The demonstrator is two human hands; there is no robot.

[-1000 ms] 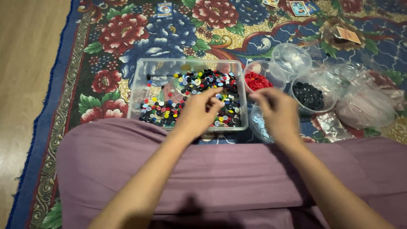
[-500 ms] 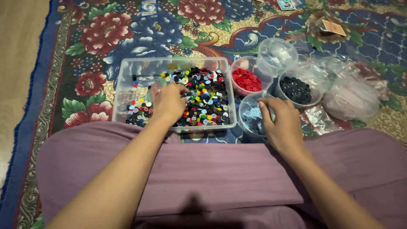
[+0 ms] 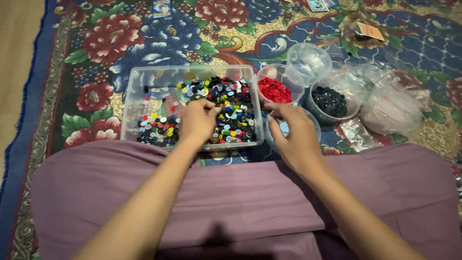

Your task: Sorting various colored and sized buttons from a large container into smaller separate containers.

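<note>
Head view: one tray [image 3: 129, 91], four cups [image 3: 308, 58].

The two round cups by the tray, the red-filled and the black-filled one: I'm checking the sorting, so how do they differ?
The red-button cup holds red buttons and sits right beside the clear tray; the black-button cup holds black ones and sits farther right, near crumpled plastic bags. The red-button cup lies closer to the right hand. Both are clear, round, open-topped and partly filled.
</note>
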